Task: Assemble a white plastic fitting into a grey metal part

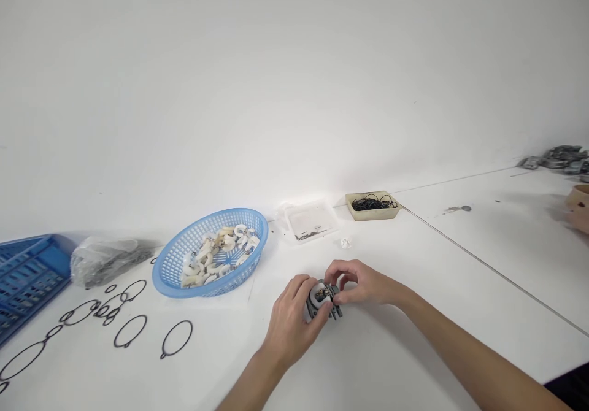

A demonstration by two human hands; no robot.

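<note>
Left hand [291, 319] cups a small grey metal-and-plastic assembly [323, 299] from the left side, fingers curled round its body, thumb pressed under it near the front edge. Right hand [363, 282] pinches the same part from the right, fingertips closed on its upper right corner. Both hands grip it, held just over the white table [377, 349], near the middle of the bench. What sits in the centre of the part is too small to tell, maybe a light-coloured insert. Just beyond the hands lies a crumpled white scrap [345, 243], then a clear shallow plastic tray [309, 221] and a beige tray of thin black rings [372, 205]. To the left, a round blue plastic basket [168, 264] holding white C-shaped clips [221, 254], with large black rubber O-rings [130, 330] scattered loose in front of it, a clear plastic bag of dark parts [103, 259] and a blue slatted crate [27, 276] at the far left edge. Far right, a heap of grey parts [559, 156] and another person's hand [580, 205], well apart. Risk, as a judgement: the grip is fingertip-only on a small piece, so uneven pressure could twist it out and drop it on the table, or pop a loose inner piece free.
</note>
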